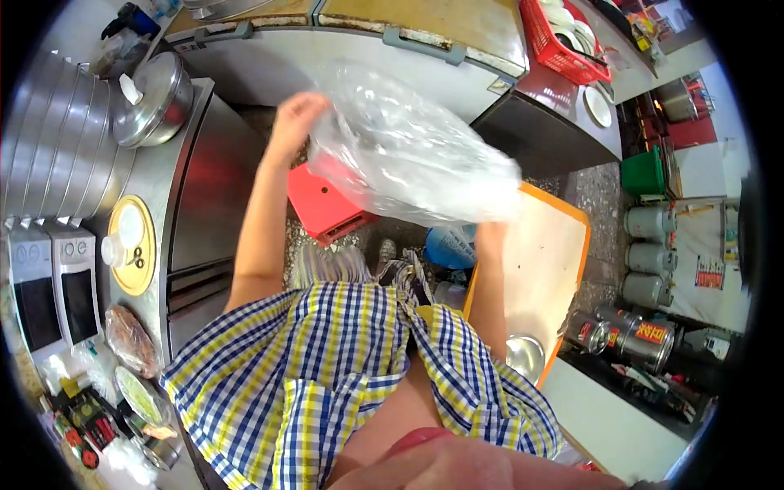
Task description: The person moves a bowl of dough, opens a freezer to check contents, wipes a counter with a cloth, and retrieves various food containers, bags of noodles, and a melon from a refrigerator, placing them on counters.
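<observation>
A large clear plastic bag (398,147) stretches out in front of me, puffed and creased, above the floor. Its upper left edge is pinched by my left hand (301,115), fingers curled together. At the bag's lower right end my right hand (492,236) grips the gathered plastic, which partly covers the fingers. Beneath the bag stands a red plastic stool (321,205), blurred in part by the film over it. My right forearm passes over the edge of a pale table (545,245) with an orange rim.
A metal bowl (525,358) rests on the table, and a blue container (450,247) stands beside it. To the left, a steel counter (156,177) carries a lidded pot (153,101) and a yellow tray (147,269). White freezers (263,61) line the far side. A red basket (566,43) holds dishes.
</observation>
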A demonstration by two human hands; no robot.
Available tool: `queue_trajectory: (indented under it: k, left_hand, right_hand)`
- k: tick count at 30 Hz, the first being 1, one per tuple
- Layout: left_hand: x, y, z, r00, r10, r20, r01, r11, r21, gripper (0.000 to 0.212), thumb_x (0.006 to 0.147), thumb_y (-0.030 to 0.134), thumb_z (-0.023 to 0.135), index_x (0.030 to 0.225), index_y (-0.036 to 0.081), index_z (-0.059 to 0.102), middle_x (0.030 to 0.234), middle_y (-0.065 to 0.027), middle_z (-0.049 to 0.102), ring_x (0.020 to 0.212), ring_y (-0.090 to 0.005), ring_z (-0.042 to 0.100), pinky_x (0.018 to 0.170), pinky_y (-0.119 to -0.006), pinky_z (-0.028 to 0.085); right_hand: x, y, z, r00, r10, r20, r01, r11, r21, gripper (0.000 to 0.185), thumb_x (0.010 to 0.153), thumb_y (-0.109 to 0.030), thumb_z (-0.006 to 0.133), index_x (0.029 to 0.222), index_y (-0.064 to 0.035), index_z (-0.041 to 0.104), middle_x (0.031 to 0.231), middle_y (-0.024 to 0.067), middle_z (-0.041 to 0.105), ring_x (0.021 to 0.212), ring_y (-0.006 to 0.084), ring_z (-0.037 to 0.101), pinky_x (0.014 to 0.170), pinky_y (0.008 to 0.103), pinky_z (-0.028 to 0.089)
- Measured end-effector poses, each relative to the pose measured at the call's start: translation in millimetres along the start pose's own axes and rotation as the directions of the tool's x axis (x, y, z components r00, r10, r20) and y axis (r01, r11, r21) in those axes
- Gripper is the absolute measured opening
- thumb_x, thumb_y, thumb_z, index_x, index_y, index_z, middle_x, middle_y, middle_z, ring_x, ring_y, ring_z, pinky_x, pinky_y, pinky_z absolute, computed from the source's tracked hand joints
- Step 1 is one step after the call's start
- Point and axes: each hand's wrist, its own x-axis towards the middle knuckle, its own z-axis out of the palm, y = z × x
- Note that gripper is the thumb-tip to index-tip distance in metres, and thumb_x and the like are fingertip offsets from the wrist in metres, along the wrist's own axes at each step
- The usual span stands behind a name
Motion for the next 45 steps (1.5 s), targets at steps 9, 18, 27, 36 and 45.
queue_trajectory:
  k: [9, 18, 27, 36, 45]
  left_hand:
    - [11, 111, 2, 0.886, 0.087, 0.455, -0.259, 0.908, 0.331, 0.017, 0.091, 0.019, 0.051, 0.093, 0.004, 0.058, 0.062, 0.0003, 0.051, 0.056, -0.0072, 0.048, 0.052, -0.023, 0.04]
    - [13, 165, 35, 0.652, 0.035, 0.757, -0.582, 0.662, 0.472, 0.013, 0.078, 0.012, 0.063, 0.088, 0.005, 0.066, 0.069, -0.0132, 0.061, 0.059, -0.024, 0.057, 0.055, -0.032, 0.044]
    - [31, 124, -36, 0.866, -0.057, 0.498, -0.392, 0.541, 0.744, 0.027, 0.075, 0.027, 0.066, 0.067, 0.002, 0.06, 0.056, -0.0104, 0.056, 0.051, -0.0256, 0.052, 0.051, -0.033, 0.041]
    - [36, 81, -42, 0.88, 0.062, 0.472, -0.413, 0.593, 0.691, 0.02, 0.07, 0.024, 0.062, 0.075, 0.005, 0.061, 0.088, -0.0048, 0.06, 0.094, -0.0191, 0.052, 0.097, -0.038, 0.026]
    - [96, 50, 32, 0.934, 0.316, 0.164, -0.346, 0.694, 0.632, 0.017, 0.081, 0.022, 0.059, 0.081, 0.005, 0.054, 0.064, -0.0143, 0.056, 0.058, -0.0304, 0.055, 0.051, -0.037, 0.041]
  right_hand:
    - [10, -67, 116, 0.767, -0.037, 0.64, 0.383, 0.827, -0.411, 0.061, 0.067, -0.015, 0.073, 0.122, -0.0051, 0.047, 0.116, 0.0175, 0.053, 0.107, 0.0276, 0.053, 0.089, 0.0356, 0.043]
    - [75, -133, 172, 0.377, 0.181, 0.909, 0.687, 0.604, -0.405, 0.033, 0.071, -0.027, 0.068, 0.097, -0.0094, 0.062, 0.083, 0.0045, 0.063, 0.086, 0.0191, 0.06, 0.109, 0.0501, 0.009]
    - [160, -154, 97, 0.705, 0.129, 0.697, 0.461, 0.664, -0.589, 0.014, 0.076, -0.015, 0.063, 0.083, -0.0025, 0.063, 0.076, 0.0047, 0.063, 0.067, 0.0105, 0.054, 0.063, 0.0241, 0.044]
    - [237, -177, 67, 0.85, -0.33, 0.411, 0.524, 0.608, -0.596, 0.013, 0.078, -0.015, 0.062, 0.085, -0.0045, 0.063, 0.072, 0.004, 0.062, 0.068, 0.0116, 0.056, 0.064, 0.0273, 0.045]
    - [279, -135, -31, 0.904, -0.408, 0.129, 0.305, 0.4, -0.864, 0.025, 0.079, -0.029, 0.061, 0.086, -0.0055, 0.063, 0.075, 0.0115, 0.065, 0.07, 0.0221, 0.062, 0.063, 0.0339, 0.046]
